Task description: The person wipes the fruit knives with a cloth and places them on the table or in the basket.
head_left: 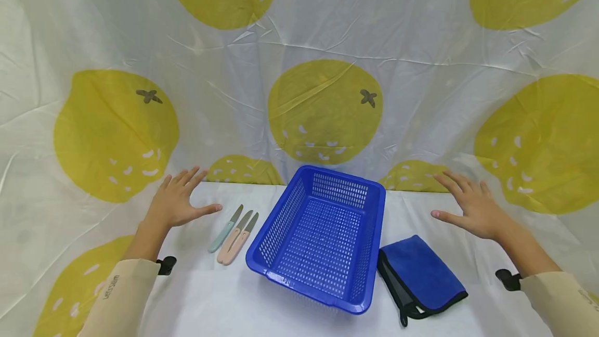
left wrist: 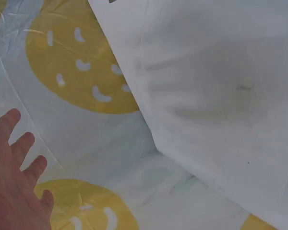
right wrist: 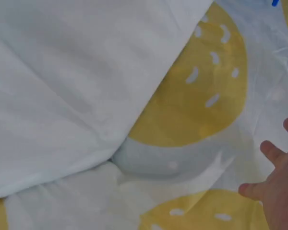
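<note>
My left hand (head_left: 177, 203) hovers at the table's left side with fingers spread and nothing in it. Nearest to it lie three small knives side by side: one with a light blue handle (head_left: 222, 236) and two with pink handles, a left one (head_left: 228, 246) and a right one (head_left: 237, 247), blades pointing away from me. A blue plastic basket (head_left: 318, 295) with perforated walls stands in the middle, its inside bare. Right of it rests a folded blue cloth (head_left: 423, 273) with black edging. Above the right side my right hand (head_left: 474, 208) is held with fingers apart, holding nothing.
A white cloth covers the table (head_left: 196, 295). Behind it hangs a pale curtain (head_left: 224, 103) printed with large yellow lemons. In the left wrist view the table's corner (left wrist: 156, 148) shows beside the hand; the right wrist view shows another corner (right wrist: 110, 155).
</note>
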The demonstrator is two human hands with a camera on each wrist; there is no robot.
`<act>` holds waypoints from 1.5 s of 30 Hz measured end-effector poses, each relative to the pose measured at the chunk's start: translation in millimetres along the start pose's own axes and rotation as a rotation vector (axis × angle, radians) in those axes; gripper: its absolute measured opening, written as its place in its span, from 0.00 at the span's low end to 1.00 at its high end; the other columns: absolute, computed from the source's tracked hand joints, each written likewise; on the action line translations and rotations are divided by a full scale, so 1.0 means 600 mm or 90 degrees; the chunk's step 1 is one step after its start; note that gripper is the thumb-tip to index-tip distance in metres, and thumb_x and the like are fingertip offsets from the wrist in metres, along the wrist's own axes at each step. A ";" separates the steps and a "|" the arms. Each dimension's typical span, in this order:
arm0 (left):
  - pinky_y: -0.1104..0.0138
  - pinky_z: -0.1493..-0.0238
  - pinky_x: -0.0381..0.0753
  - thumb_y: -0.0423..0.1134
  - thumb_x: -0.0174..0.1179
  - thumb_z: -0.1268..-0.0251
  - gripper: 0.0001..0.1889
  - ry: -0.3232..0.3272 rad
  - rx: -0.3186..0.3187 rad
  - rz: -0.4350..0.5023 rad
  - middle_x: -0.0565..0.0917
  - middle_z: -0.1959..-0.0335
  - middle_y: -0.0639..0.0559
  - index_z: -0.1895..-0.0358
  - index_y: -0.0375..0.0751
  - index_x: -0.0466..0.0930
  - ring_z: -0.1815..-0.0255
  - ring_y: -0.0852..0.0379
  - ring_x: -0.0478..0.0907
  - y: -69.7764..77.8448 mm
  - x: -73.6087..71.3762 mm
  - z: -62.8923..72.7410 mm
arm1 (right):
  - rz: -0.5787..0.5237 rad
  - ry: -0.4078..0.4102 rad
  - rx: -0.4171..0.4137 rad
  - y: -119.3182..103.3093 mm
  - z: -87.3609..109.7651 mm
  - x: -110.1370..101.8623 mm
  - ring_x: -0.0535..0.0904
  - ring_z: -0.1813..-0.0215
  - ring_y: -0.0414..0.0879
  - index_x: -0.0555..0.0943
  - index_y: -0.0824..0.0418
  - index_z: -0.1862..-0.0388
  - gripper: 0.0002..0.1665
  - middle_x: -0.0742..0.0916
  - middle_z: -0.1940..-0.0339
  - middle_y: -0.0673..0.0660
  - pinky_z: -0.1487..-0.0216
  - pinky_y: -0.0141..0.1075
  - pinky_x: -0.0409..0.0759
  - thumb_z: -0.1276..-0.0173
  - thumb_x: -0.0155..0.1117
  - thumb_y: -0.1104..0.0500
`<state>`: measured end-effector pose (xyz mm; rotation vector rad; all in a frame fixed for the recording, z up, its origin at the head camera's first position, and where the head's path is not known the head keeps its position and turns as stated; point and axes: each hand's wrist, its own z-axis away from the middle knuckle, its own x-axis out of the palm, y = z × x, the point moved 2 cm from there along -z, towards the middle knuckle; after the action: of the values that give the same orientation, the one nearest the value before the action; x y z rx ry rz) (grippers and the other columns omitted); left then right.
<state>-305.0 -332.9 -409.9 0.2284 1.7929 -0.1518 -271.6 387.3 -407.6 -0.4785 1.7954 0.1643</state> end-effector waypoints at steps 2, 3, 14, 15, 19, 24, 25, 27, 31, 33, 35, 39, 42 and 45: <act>0.35 0.20 0.42 0.80 0.57 0.45 0.57 0.003 -0.005 0.015 0.59 0.18 0.37 0.18 0.47 0.57 0.19 0.32 0.54 0.007 0.005 0.004 | -0.008 0.002 0.002 -0.011 0.004 0.009 0.58 0.25 0.80 0.54 0.47 0.15 0.57 0.59 0.17 0.67 0.28 0.80 0.32 0.36 0.68 0.35; 0.35 0.20 0.43 0.79 0.57 0.45 0.57 0.004 -0.006 0.021 0.60 0.18 0.37 0.18 0.46 0.57 0.20 0.31 0.55 0.011 0.007 0.005 | -0.014 0.004 0.003 -0.017 0.006 0.013 0.59 0.25 0.80 0.54 0.47 0.15 0.56 0.60 0.17 0.67 0.28 0.80 0.34 0.36 0.68 0.35; 0.34 0.29 0.64 0.77 0.61 0.45 0.53 0.062 0.015 0.071 0.68 0.23 0.37 0.21 0.48 0.64 0.26 0.30 0.66 0.062 0.034 0.029 | -0.041 0.016 0.035 -0.073 0.033 0.064 0.63 0.27 0.79 0.57 0.48 0.16 0.53 0.64 0.20 0.69 0.30 0.78 0.52 0.33 0.66 0.34; 0.34 0.29 0.65 0.77 0.62 0.46 0.53 0.064 0.015 0.073 0.68 0.23 0.38 0.21 0.49 0.64 0.26 0.31 0.67 0.066 0.039 0.033 | -0.043 0.016 0.037 -0.078 0.035 0.069 0.64 0.27 0.79 0.57 0.48 0.16 0.53 0.64 0.20 0.69 0.31 0.78 0.53 0.33 0.66 0.34; 0.35 0.29 0.66 0.77 0.63 0.46 0.53 0.069 0.017 0.084 0.70 0.23 0.39 0.22 0.49 0.65 0.26 0.32 0.68 0.084 0.054 0.047 | -0.053 0.013 0.047 -0.096 0.045 0.089 0.65 0.28 0.78 0.57 0.48 0.16 0.52 0.65 0.20 0.68 0.35 0.78 0.58 0.32 0.65 0.33; 0.33 0.33 0.70 0.78 0.63 0.48 0.53 0.063 0.007 0.100 0.72 0.26 0.38 0.23 0.48 0.66 0.29 0.31 0.71 0.104 0.068 0.065 | -0.060 -0.005 0.068 -0.123 0.055 0.107 0.67 0.28 0.76 0.58 0.48 0.16 0.51 0.65 0.19 0.67 0.39 0.78 0.64 0.31 0.63 0.31; 0.33 0.34 0.70 0.78 0.63 0.48 0.53 0.059 0.004 0.102 0.73 0.27 0.37 0.23 0.48 0.66 0.30 0.31 0.71 0.107 0.071 0.068 | -0.061 -0.008 0.071 -0.129 0.056 0.110 0.67 0.28 0.76 0.58 0.49 0.16 0.51 0.64 0.19 0.67 0.40 0.78 0.66 0.31 0.62 0.30; 0.34 0.35 0.71 0.78 0.63 0.48 0.53 0.052 -0.005 0.109 0.74 0.28 0.37 0.23 0.49 0.67 0.31 0.31 0.73 0.115 0.075 0.072 | -0.062 -0.015 0.078 -0.140 0.059 0.116 0.68 0.29 0.76 0.59 0.50 0.16 0.52 0.64 0.19 0.67 0.42 0.78 0.69 0.31 0.62 0.29; 0.36 0.37 0.74 0.75 0.65 0.47 0.50 0.035 -0.011 0.113 0.77 0.32 0.36 0.25 0.48 0.70 0.34 0.32 0.75 0.132 0.090 0.075 | -0.058 -0.027 0.096 -0.158 0.068 0.127 0.70 0.30 0.76 0.61 0.51 0.18 0.52 0.65 0.20 0.68 0.45 0.76 0.73 0.32 0.62 0.28; 0.37 0.38 0.75 0.73 0.67 0.46 0.48 0.026 -0.013 0.107 0.79 0.34 0.37 0.26 0.47 0.72 0.36 0.33 0.76 0.139 0.098 0.077 | -0.051 -0.035 0.113 -0.164 0.072 0.132 0.70 0.30 0.77 0.62 0.51 0.18 0.53 0.65 0.20 0.68 0.45 0.76 0.73 0.33 0.61 0.26; 0.38 0.39 0.76 0.72 0.67 0.47 0.47 0.015 -0.019 0.103 0.80 0.35 0.37 0.28 0.46 0.74 0.37 0.34 0.77 0.147 0.104 0.079 | -0.045 -0.041 0.128 -0.171 0.076 0.137 0.70 0.31 0.77 0.62 0.52 0.19 0.54 0.65 0.21 0.69 0.45 0.76 0.73 0.34 0.61 0.25; 0.41 0.41 0.78 0.68 0.70 0.46 0.43 -0.008 -0.036 0.103 0.81 0.37 0.38 0.31 0.43 0.78 0.41 0.36 0.78 0.158 0.112 0.082 | -0.042 -0.050 0.150 -0.179 0.086 0.145 0.71 0.32 0.78 0.64 0.53 0.20 0.56 0.66 0.22 0.71 0.45 0.76 0.73 0.36 0.62 0.23; 0.43 0.43 0.80 0.63 0.72 0.46 0.39 -0.014 -0.038 0.108 0.82 0.41 0.38 0.35 0.41 0.80 0.45 0.38 0.80 0.165 0.115 0.081 | -0.038 -0.064 0.163 -0.181 0.092 0.149 0.73 0.34 0.79 0.65 0.55 0.21 0.57 0.68 0.24 0.73 0.47 0.75 0.76 0.38 0.62 0.22; 0.45 0.46 0.82 0.59 0.74 0.46 0.35 -0.019 -0.039 0.110 0.84 0.46 0.39 0.40 0.38 0.82 0.49 0.40 0.81 0.168 0.117 0.082 | -0.036 -0.093 0.184 -0.184 0.094 0.151 0.75 0.37 0.78 0.65 0.55 0.21 0.60 0.70 0.27 0.76 0.49 0.73 0.78 0.40 0.61 0.20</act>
<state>-250.4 -240.6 -487.7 0.3345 1.7366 0.0222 -195.2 286.1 -494.7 -0.3008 1.6274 -0.0973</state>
